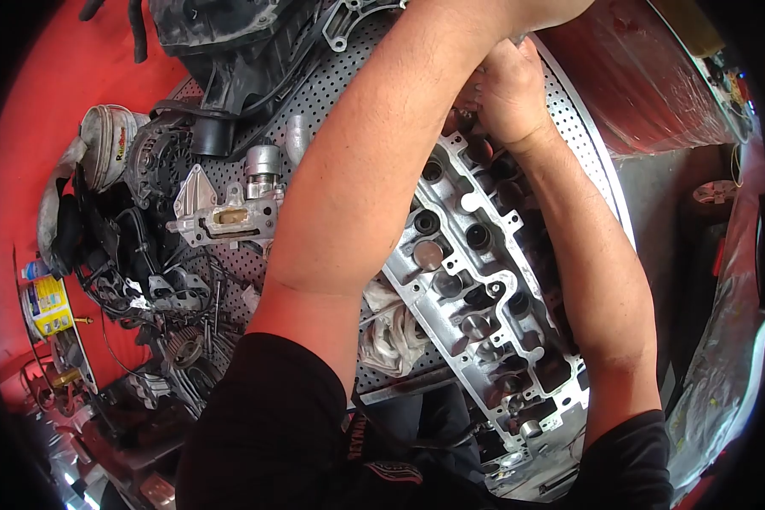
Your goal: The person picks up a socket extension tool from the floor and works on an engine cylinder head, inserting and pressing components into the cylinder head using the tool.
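A silver engine cylinder head (425, 310) with round bores lies slantwise on the perforated metal table (370, 59). My right hand (512, 92) is over its far end, the fingers curled closed. A small bit of metal shows at the top of that fist, but what it grips is hidden. My left hand (552, 12) is just above, close to the right one, at the top edge of the view. Its fingers are cut off or out of sight. My left forearm crosses over the table and hides part of the head's left side.
Left of my arm lie a cast metal housing (229, 217), an alternator (157, 157) and a black plastic part (229, 34). A crumpled rag (391, 340) rests beside the cylinder head. A yellow-labelled can (49, 306) stands far left. A dark red, plastic-wrapped surface (646, 76) borders the upper right.
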`<state>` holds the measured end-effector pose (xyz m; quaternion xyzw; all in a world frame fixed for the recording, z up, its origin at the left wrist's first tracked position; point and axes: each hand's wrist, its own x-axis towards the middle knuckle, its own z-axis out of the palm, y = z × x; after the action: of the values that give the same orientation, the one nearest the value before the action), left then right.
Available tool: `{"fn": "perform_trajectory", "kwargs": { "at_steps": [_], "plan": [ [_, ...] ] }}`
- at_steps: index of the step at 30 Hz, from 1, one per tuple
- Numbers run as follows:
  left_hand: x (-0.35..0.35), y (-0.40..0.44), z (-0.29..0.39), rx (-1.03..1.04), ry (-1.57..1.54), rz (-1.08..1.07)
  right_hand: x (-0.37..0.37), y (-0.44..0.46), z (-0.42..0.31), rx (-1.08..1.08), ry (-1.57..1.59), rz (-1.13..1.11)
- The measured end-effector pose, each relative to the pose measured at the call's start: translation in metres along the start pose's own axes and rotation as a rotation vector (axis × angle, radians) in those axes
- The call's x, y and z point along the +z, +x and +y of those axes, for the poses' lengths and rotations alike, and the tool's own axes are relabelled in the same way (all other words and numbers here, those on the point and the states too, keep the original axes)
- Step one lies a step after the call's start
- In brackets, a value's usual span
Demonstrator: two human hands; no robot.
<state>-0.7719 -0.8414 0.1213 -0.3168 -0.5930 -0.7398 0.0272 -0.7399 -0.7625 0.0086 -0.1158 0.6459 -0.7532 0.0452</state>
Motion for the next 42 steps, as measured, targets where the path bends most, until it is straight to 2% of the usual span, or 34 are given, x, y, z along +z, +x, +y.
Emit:
{"fn": "perform_trajectory", "kwargs": {
  "at_steps": [2, 5, 6, 8, 11, 13, 16, 18, 20, 23, 25, 26, 28, 30, 31, 33, 35, 36, 39, 40, 42],
  "plan": [
    [-0.003, 0.000, -0.002, 0.020, -0.086, -0.075, -0.003, 0.003, 0.000, 0.031, -0.005, 0.006],
    [0.009, 0.007, -0.020, 0.181, 0.114, 0.048, -0.001, 0.004, 0.002, 0.038, 0.050, 0.011],
    [0.019, 0.003, -0.023, 0.308, 0.252, 0.200, 0.000, 0.002, 0.004, 0.048, 0.049, 0.006],
    [0.020, 0.002, -0.022, 0.445, 0.393, 0.345, -0.002, 0.002, 0.001, 0.039, 0.044, 0.030],
    [0.002, 0.005, -0.021, 0.281, 0.243, 0.128, -0.002, 0.002, 0.003, 0.017, 0.013, 0.040],
    [0.006, 0.004, -0.017, 0.156, 0.119, 0.082, -0.001, -0.003, 0.008, 0.041, 0.020, 0.051],
    [0.010, 0.000, -0.012, 0.139, 0.071, 0.052, 0.003, -0.005, -0.002, 0.030, -0.027, 0.147],
    [0.001, -0.001, -0.009, 0.000, -0.180, -0.130, 0.000, -0.007, 0.014, 0.038, 0.039, 0.092],
    [0.008, -0.003, 0.005, -0.239, -0.130, 0.146, -0.003, -0.006, 0.019, 0.066, 0.130, 0.025],
    [-0.024, -0.007, 0.026, -0.342, 0.138, 0.013, 0.012, -0.004, 0.020, 0.124, -0.094, 0.104],
    [-0.033, -0.021, 0.050, -0.335, 0.336, -0.015, 0.027, -0.014, -0.009, 0.200, -0.257, 0.145],
    [-0.038, -0.029, 0.062, -0.309, 0.480, -0.034, 0.038, -0.020, -0.013, -0.002, -0.213, 0.276],
    [-0.033, -0.051, 0.090, -0.480, 0.554, 0.031, 0.057, -0.024, -0.024, -0.212, -0.178, 0.312],
    [0.004, -0.061, 0.126, -0.618, 0.944, 0.049, 0.066, -0.032, -0.030, -0.256, -0.286, 0.249],
    [0.008, -0.066, 0.132, -0.654, 1.009, 0.064, 0.064, -0.034, -0.037, -0.299, -0.320, 0.214],
    [0.019, -0.069, 0.146, -0.721, 1.109, 0.089, 0.070, -0.041, -0.037, -0.298, -0.310, 0.208],
    [0.032, -0.056, 0.157, -1.058, 1.228, 0.058, 0.070, -0.040, -0.035, -0.338, -0.307, 0.191],
    [0.038, -0.047, 0.157, -1.091, 1.248, 0.058, 0.068, -0.040, -0.036, -0.320, -0.274, 0.185],
    [0.049, -0.025, 0.145, -1.176, 1.401, -0.145, 0.059, -0.037, -0.037, -0.355, -0.231, 0.195],
    [0.051, -0.014, 0.140, -1.202, 1.415, -0.142, 0.057, -0.036, -0.038, -0.344, -0.205, 0.187],
    [0.055, 0.012, 0.130, -1.474, 1.400, -0.203, 0.052, -0.033, -0.042, -0.290, -0.222, 0.128]
  ]
}}
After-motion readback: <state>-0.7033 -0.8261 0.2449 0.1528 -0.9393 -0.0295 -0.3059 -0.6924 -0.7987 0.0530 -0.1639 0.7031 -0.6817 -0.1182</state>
